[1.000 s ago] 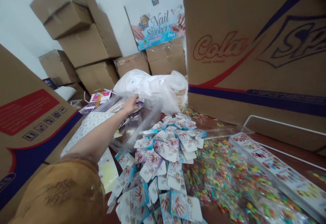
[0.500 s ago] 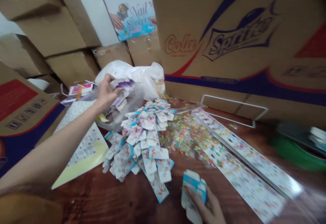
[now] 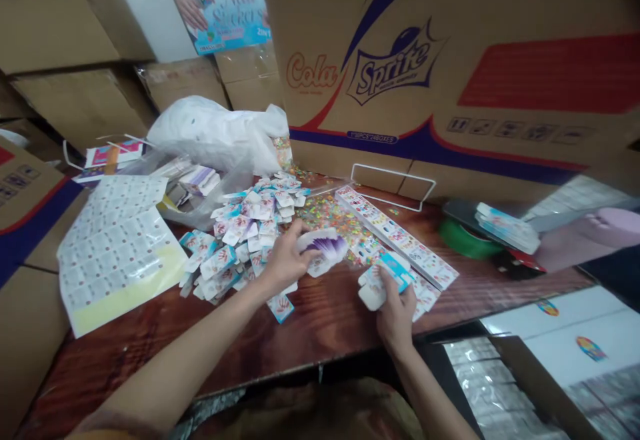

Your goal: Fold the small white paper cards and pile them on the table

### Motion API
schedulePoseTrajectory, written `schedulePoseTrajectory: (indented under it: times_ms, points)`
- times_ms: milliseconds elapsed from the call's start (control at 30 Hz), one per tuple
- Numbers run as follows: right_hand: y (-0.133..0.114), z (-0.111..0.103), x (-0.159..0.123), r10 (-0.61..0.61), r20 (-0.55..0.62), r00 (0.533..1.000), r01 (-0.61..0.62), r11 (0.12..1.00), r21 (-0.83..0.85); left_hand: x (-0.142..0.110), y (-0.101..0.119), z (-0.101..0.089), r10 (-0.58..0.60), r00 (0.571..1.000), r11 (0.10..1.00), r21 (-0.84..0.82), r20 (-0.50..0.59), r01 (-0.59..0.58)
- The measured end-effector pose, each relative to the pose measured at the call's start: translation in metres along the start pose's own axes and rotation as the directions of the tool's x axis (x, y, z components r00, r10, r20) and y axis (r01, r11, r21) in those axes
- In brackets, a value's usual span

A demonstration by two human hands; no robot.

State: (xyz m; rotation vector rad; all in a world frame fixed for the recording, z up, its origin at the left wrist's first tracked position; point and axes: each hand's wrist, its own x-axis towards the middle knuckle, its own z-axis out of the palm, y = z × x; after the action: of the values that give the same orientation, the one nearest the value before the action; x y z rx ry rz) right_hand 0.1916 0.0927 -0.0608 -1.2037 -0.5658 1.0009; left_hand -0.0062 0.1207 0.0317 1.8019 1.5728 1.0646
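Observation:
My left hand (image 3: 289, 258) is closed on a fanned stack of purple-and-white flat cartons (image 3: 325, 251), held over the wooden table. To its right, my right hand (image 3: 397, 307) grips blue-and-white flat cartons (image 3: 387, 277) printed with a hand picture. The two held bundles are close but apart. Just behind my left hand spreads a heap of small nail sticker cartons (image 3: 245, 223), mostly blue and white, some purple. Candy in clear wrappers (image 3: 325, 217) lies beyond my hands, next to long printed sticker strips (image 3: 395, 233).
A clear plastic bin (image 3: 225, 183) holds more cartons, with a white plastic bag (image 3: 215, 133) behind it. Label sheets (image 3: 117, 247) lie at the left. A large cardboard box (image 3: 450, 87) walls off the back. At the right are a green tape roll (image 3: 467, 239) and stacked cartons (image 3: 507, 227).
My left hand has come out of the bin with purple-and-white cartons and moved right, toward my right hand. My right hand came into view holding blue-and-white cartons. The view has swung right.

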Motion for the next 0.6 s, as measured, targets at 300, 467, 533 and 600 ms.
schedulePoseTrajectory:
  times_ms: [300, 467, 533, 600]
  points:
    - [-0.020, 0.001, 0.046, -0.054, 0.375, 0.926, 0.141, 0.968, -0.209, 0.003, 0.009, 0.022, -0.020, 0.999, 0.991, 0.131, -0.031, 0.024]
    - [-0.026, 0.023, 0.060, -0.007, 0.612, 0.791, 0.192, 0.952, -0.237, 0.010, -0.005, 0.030, -0.020, 0.999, 0.999, -0.045, -0.044, 0.018]
    - [-0.025, 0.030, 0.066, 0.034, 0.672, 0.740, 0.197, 0.944, -0.266, 0.011, -0.012, 0.032, -0.004, 0.998, 0.995, -0.104, -0.060, -0.002]
    - [-0.021, 0.037, 0.071, 0.053, 0.696, 0.716, 0.204, 0.938, -0.282, 0.012, -0.019, 0.033, 0.015, 0.997, 0.990, -0.141, -0.077, -0.026]
